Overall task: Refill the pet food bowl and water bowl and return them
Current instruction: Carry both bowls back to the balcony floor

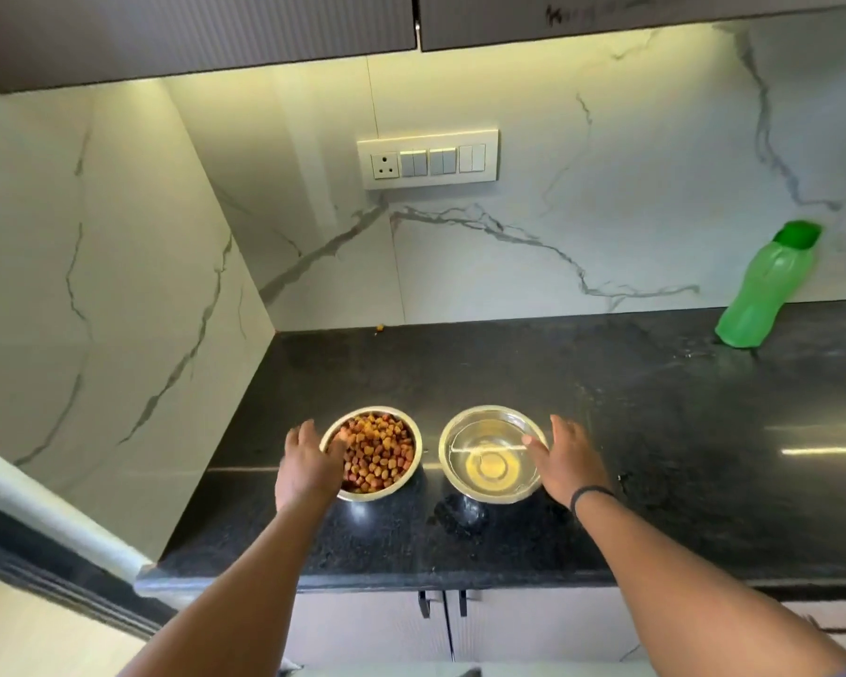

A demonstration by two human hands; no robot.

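While both bowls sit side by side on the dark surface (606,408), the left hand (308,464) curls over the near-left rim of the food bowl (370,454), full of brown and orange kibble, its fingers (335,444) spread and touching the rim, not yet clamped. The right hand (570,459) sits at the right edge of the water bowl (492,454), fingers wide, thumb on the rim. A green bottle (765,285) stands well apart, back right.
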